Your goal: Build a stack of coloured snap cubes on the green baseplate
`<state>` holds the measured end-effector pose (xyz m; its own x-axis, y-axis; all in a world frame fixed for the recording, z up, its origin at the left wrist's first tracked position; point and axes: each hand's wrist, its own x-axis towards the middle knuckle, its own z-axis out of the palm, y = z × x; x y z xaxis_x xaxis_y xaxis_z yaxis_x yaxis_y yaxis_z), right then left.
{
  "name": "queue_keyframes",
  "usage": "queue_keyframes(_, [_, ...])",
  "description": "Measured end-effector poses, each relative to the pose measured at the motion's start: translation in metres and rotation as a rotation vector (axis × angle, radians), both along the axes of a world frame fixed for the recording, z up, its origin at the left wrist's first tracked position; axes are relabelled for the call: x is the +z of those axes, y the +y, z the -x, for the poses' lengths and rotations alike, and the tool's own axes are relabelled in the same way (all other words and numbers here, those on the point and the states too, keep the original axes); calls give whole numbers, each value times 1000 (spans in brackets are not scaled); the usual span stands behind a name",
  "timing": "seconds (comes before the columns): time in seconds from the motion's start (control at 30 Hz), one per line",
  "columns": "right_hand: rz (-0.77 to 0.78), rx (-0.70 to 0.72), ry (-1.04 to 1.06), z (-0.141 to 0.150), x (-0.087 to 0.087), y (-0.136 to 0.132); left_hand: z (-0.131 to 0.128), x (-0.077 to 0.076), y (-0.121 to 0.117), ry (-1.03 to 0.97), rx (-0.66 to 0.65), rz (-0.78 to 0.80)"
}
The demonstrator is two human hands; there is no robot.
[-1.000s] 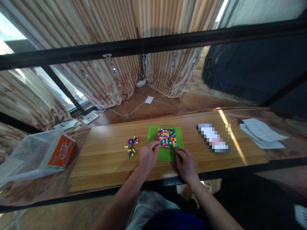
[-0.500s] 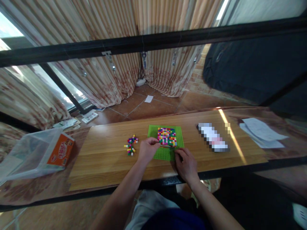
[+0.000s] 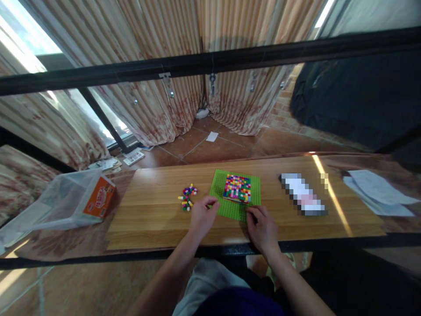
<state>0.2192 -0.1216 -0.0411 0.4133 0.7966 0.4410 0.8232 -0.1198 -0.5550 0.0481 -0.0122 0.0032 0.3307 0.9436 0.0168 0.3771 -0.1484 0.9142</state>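
A green studded baseplate (image 3: 232,211) lies on the wooden board, turned slightly. A dense block of small multicoloured toy bricks (image 3: 237,188) stands on it. At the plate's left front edge is my left hand (image 3: 204,213), thumb and fingers closed in a pinch; whatever sits between the fingertips is too small to make out. My right hand (image 3: 262,224) rests at the front right corner, its curled fingers gripping the plate's edge. Left of my left hand lies a loose cluster of small bricks (image 3: 187,202) in several colours.
On the board (image 3: 148,210), a blurred-out phone-like object (image 3: 302,194) lies to the right. White papers (image 3: 378,188) are beyond it. A clear plastic bin (image 3: 69,197) with an orange label stands left. A black bar (image 3: 230,61) crosses in front of the curtains.
My left hand has drawn back from the brick block towards the plate's left edge. The baseplate has turned slightly clockwise, with my right hand still at its corner. The whole view has shifted.
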Motion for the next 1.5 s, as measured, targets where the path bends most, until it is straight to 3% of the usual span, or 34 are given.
queue_keyframes(0.17, [-8, 9, 11, -1, -2, -1, 57, 3, 1, 467, 91, -341])
queue_keyframes(0.23, [-9, 10, 3, -1, -3, -1, 70, 2, 6, 587, 63, -453])
queue_keyframes(0.47, [-6, 15, 3, -1, -2, -1, 70, -2, 22, 764, -31, -582])
queue_keyframes(0.73, [-12, 3, -19, 0, 1, -1, 65, -6, 23, 721, -2, -631])
queue_keyframes(1.03, [-10, 9, -7, -1, -1, -1, 36, -17, 6, 587, -29, -566])
queue_keyframes(1.33, [-1, 7, 20, 1, 2, 0, 34, -9, 12, 424, 10, -404])
queue_keyframes(1.5, [12, 5, 34, 2, 3, 1, 39, -9, 17, 362, 6, -406])
